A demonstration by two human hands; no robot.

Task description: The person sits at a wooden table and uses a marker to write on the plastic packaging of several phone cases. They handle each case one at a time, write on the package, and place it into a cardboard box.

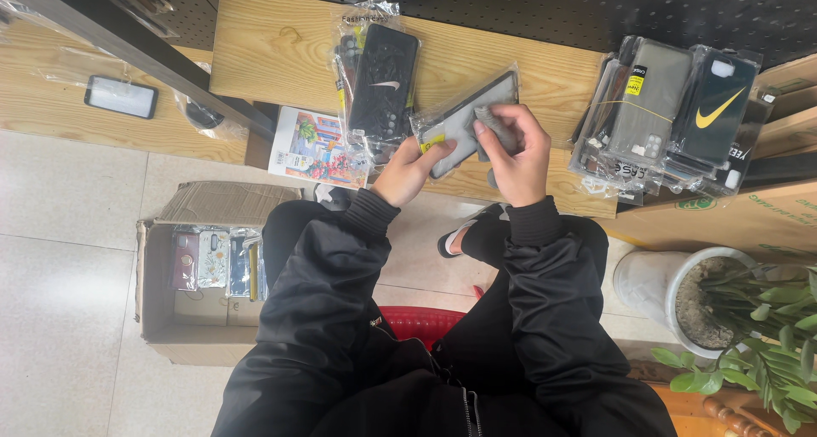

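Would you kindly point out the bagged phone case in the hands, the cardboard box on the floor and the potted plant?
bagged phone case (459, 122), head view, on its clear wrapper left of the fingers.
cardboard box (183, 337), head view, on its near wall.
potted plant (647, 284), head view, on the white pot's side.

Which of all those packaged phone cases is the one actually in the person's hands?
The grey case in a clear sleeve, held above the wooden shelf by both the left hand and the right hand. The others lie on the shelf or in the cardboard box.
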